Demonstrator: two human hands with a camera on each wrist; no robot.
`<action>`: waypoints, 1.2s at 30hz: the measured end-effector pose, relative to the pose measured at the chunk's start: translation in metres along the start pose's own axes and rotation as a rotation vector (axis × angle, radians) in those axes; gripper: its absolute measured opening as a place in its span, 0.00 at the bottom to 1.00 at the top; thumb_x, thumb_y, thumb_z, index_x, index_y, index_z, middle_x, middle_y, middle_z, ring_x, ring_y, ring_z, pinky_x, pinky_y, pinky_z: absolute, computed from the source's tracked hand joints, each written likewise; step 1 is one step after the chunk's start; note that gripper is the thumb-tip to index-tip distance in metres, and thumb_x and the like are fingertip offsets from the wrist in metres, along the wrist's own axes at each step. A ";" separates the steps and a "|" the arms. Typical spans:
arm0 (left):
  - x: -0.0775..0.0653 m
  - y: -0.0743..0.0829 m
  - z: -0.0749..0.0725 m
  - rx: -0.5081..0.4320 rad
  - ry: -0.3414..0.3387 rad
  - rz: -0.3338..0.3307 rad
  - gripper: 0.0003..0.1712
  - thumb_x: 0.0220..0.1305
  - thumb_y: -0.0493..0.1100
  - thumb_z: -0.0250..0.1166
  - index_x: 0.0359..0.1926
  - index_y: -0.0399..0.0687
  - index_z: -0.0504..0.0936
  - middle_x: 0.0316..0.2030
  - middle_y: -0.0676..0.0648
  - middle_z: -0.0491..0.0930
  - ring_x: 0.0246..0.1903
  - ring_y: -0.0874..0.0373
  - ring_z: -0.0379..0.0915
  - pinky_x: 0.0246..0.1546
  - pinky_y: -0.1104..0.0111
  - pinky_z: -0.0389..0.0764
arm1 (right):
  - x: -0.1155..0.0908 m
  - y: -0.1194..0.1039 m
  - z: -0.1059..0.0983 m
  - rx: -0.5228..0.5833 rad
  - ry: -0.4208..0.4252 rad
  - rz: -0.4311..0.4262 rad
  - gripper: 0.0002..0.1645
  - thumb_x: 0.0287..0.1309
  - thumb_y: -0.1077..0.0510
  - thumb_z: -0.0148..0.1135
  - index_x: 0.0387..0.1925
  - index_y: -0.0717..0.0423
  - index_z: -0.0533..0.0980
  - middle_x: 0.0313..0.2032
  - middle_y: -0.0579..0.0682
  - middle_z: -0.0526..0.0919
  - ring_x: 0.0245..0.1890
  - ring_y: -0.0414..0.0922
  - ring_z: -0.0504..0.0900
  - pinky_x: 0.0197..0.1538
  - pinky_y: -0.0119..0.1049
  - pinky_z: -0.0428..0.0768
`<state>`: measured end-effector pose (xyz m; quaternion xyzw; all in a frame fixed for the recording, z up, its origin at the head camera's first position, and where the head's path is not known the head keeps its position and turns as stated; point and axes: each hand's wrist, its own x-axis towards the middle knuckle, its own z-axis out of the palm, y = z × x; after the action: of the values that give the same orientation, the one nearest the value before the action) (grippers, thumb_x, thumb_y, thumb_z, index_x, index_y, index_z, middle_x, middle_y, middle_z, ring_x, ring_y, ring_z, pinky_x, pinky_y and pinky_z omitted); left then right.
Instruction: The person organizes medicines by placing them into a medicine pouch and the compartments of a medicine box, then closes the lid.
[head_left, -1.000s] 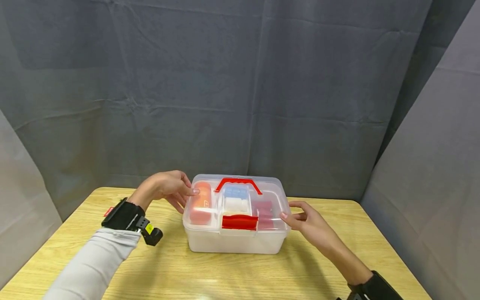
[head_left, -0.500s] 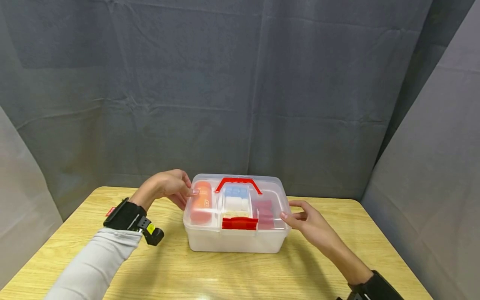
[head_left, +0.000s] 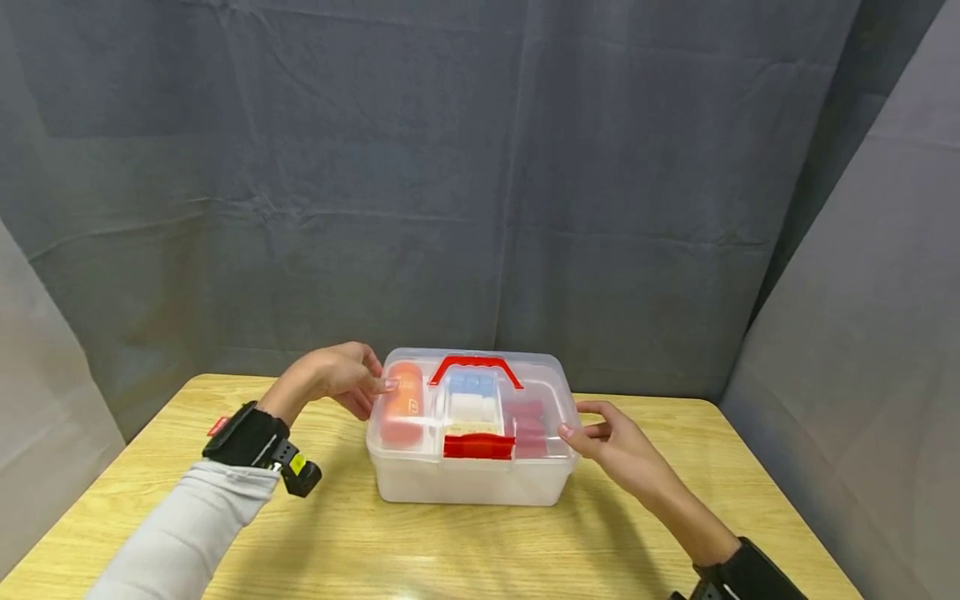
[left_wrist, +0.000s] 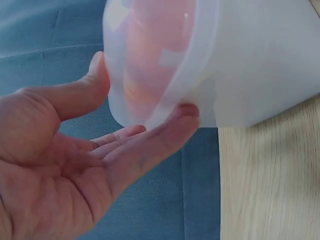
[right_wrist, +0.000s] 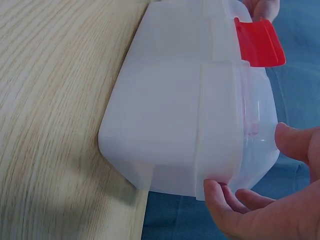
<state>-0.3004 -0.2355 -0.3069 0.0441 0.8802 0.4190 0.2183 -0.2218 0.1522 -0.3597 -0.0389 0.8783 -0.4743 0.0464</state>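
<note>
A translucent plastic storage box [head_left: 472,482] with a lid stands on the table, its red handle [head_left: 476,362] lying on top and its red latch [head_left: 479,446] at the front. Through the lid show an orange cylinder-like item [head_left: 402,404], blue and white items [head_left: 472,396] in the middle and dark pink items [head_left: 527,425]. My left hand [head_left: 341,377] holds the box's left end, thumb on the lid and fingers against the side, as the left wrist view shows. At the right end, my right hand [right_wrist: 265,210] grips likewise, thumb on the lid edge and fingertips under the rim.
The light wooden table [head_left: 450,550] extends in front of the box and to both sides. A grey cloth [head_left: 375,167] hangs close behind, with pale cloth panels [head_left: 862,358] at left and right. A black strap with a camera [head_left: 251,437] circles the left wrist.
</note>
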 end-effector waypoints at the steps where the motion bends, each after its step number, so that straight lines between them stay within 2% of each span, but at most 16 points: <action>1: -0.001 0.001 0.001 0.030 0.021 0.000 0.28 0.67 0.43 0.68 0.58 0.30 0.67 0.44 0.33 0.82 0.39 0.44 0.86 0.45 0.56 0.87 | 0.000 0.000 0.000 -0.001 -0.001 -0.004 0.45 0.64 0.40 0.65 0.71 0.60 0.62 0.53 0.59 0.82 0.50 0.48 0.82 0.53 0.51 0.81; 3: -0.004 0.004 0.004 0.133 0.100 0.025 0.31 0.65 0.44 0.71 0.59 0.30 0.69 0.46 0.33 0.81 0.42 0.44 0.84 0.46 0.56 0.86 | 0.000 -0.001 0.000 -0.001 -0.002 -0.013 0.44 0.64 0.40 0.66 0.71 0.61 0.63 0.52 0.59 0.82 0.49 0.48 0.83 0.53 0.50 0.81; 7: -0.014 0.017 0.020 0.383 0.333 0.163 0.31 0.59 0.41 0.73 0.59 0.31 0.74 0.48 0.34 0.81 0.42 0.45 0.79 0.43 0.56 0.83 | -0.002 -0.002 0.000 -0.015 0.003 -0.018 0.42 0.65 0.41 0.66 0.70 0.61 0.64 0.52 0.60 0.83 0.49 0.49 0.83 0.52 0.51 0.81; 9: -0.021 0.025 0.033 0.442 0.432 0.240 0.26 0.59 0.40 0.72 0.57 0.35 0.79 0.49 0.36 0.83 0.43 0.46 0.78 0.43 0.55 0.82 | -0.003 -0.003 0.000 -0.022 0.003 -0.020 0.42 0.65 0.42 0.66 0.70 0.61 0.64 0.52 0.60 0.83 0.50 0.50 0.83 0.52 0.51 0.81; 11: -0.028 0.032 0.049 0.449 0.468 0.307 0.22 0.61 0.41 0.71 0.55 0.39 0.82 0.49 0.38 0.85 0.44 0.46 0.80 0.45 0.53 0.83 | -0.005 -0.004 0.000 -0.027 -0.001 -0.022 0.42 0.65 0.42 0.66 0.69 0.61 0.64 0.52 0.60 0.83 0.50 0.50 0.84 0.52 0.51 0.81; 14: -0.038 0.043 0.071 0.452 0.444 0.396 0.22 0.63 0.47 0.71 0.55 0.42 0.84 0.53 0.42 0.85 0.52 0.46 0.81 0.54 0.51 0.82 | -0.006 -0.004 0.001 -0.031 -0.005 -0.027 0.42 0.65 0.42 0.66 0.69 0.61 0.64 0.52 0.60 0.83 0.50 0.51 0.84 0.52 0.51 0.82; 18: -0.047 0.052 0.091 0.519 0.326 0.455 0.30 0.63 0.54 0.71 0.60 0.42 0.82 0.57 0.43 0.84 0.57 0.46 0.79 0.61 0.51 0.78 | -0.006 -0.005 0.001 -0.041 0.001 -0.024 0.42 0.65 0.41 0.65 0.69 0.62 0.64 0.52 0.60 0.83 0.50 0.51 0.84 0.52 0.51 0.82; 22: -0.053 0.055 0.098 0.569 0.249 0.419 0.36 0.61 0.58 0.71 0.64 0.41 0.79 0.61 0.41 0.80 0.59 0.44 0.77 0.62 0.51 0.76 | -0.006 -0.005 0.001 -0.050 0.007 -0.026 0.42 0.65 0.40 0.65 0.69 0.61 0.65 0.52 0.60 0.83 0.51 0.51 0.83 0.52 0.51 0.82; 28: -0.057 0.054 0.102 0.570 0.194 0.350 0.47 0.55 0.62 0.75 0.70 0.45 0.72 0.70 0.34 0.69 0.71 0.37 0.62 0.67 0.45 0.70 | -0.006 -0.007 0.002 -0.046 0.029 -0.027 0.42 0.65 0.42 0.66 0.69 0.63 0.64 0.51 0.60 0.81 0.49 0.50 0.82 0.50 0.45 0.82; 36: -0.057 0.048 0.111 0.573 0.232 0.361 0.53 0.47 0.56 0.81 0.71 0.45 0.69 0.72 0.33 0.65 0.73 0.35 0.57 0.69 0.42 0.67 | -0.003 -0.006 0.003 -0.047 0.041 -0.037 0.41 0.65 0.44 0.66 0.69 0.64 0.64 0.50 0.60 0.81 0.48 0.50 0.81 0.47 0.42 0.81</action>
<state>-0.2075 -0.1401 -0.3124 0.2104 0.9590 0.1891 0.0181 -0.2182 0.1470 -0.3558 -0.0466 0.8890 -0.4552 0.0188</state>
